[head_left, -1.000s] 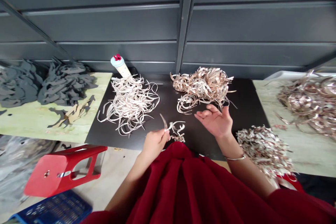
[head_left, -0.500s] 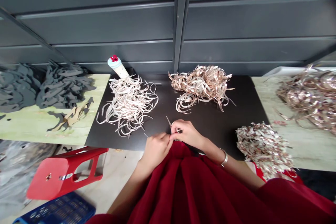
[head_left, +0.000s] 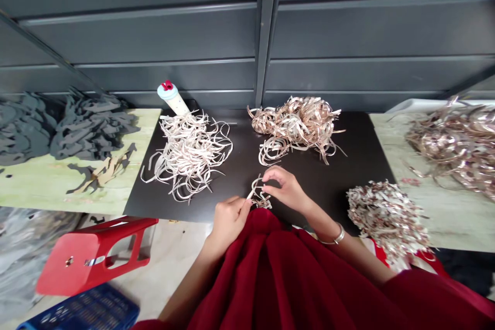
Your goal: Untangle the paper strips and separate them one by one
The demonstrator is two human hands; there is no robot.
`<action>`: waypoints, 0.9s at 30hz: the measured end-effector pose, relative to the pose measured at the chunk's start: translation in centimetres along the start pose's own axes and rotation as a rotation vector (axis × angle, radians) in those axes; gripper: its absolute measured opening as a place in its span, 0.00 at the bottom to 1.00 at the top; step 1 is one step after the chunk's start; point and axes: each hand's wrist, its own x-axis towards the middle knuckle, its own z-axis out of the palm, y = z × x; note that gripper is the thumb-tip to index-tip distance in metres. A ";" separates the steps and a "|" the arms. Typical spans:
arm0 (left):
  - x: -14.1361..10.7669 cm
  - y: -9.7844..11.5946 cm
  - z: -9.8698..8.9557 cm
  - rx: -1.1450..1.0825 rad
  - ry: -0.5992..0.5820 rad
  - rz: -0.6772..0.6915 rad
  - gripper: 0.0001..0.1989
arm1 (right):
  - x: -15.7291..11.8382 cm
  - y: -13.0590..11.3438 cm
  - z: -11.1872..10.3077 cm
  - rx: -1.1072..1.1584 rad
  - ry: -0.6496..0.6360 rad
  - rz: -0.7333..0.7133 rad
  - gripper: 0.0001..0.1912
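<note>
My left hand [head_left: 230,217] is closed in a pinch on a narrow cream strip [head_left: 251,192], which sticks out past the thumb and bends over at its far end. My right hand [head_left: 286,192] is just to the right, its thumb and forefinger curved around the strip's thin end; the exact grip is small and hard to see. Below the fingers, a small cluster of short strip pieces [head_left: 263,202] lies by the black board's near edge. Ahead on the black board [head_left: 240,152] are a pile of cream strips [head_left: 191,152] and a heap of shiny rose-gold strips [head_left: 299,121].
A cup with a red-topped lid [head_left: 172,98] stands behind the cream pile. A mound of short knotted pieces [head_left: 389,216] sits at right, with more rose-gold strips [head_left: 460,147] beyond. Grey cut pieces [head_left: 93,126] lie at left; a red stool [head_left: 69,263] and blue crate [head_left: 83,312] are below.
My hands have drawn apart, the right one shifting right and slightly up. The cream strip now shows between them, and the small cluster beneath has come into view.
</note>
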 end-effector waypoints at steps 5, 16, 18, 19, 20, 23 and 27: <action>1.2 0.0 0.2 -0.184 -0.177 -0.124 0.12 | -0.8 -1.3 1.5 -0.123 -0.046 -0.058 0.06; 1.5 -0.6 2.2 -0.699 -0.043 -0.342 0.06 | -1.4 -1.3 1.9 -0.232 -0.204 -0.088 0.14; 1.3 -0.5 2.6 -0.862 -0.025 -0.385 0.07 | -1.2 -1.4 1.1 -0.176 -0.232 -0.022 0.16; 1.1 -0.5 2.7 -0.938 -0.029 -0.405 0.08 | -1.0 -1.4 0.7 -0.146 -0.244 0.021 0.17; 1.0 -0.4 2.7 -0.998 -0.041 -0.419 0.09 | -0.8 -1.4 0.2 -0.116 -0.257 0.061 0.16; 0.9 -0.1 2.5 -1.033 -0.057 -0.401 0.10 | -0.4 -1.6 -0.9 -0.066 -0.313 0.103 0.14; 1.3 0.1 1.9 -0.682 0.064 -0.327 0.12 | -0.3 -2.1 -0.9 -0.116 -0.368 0.008 0.17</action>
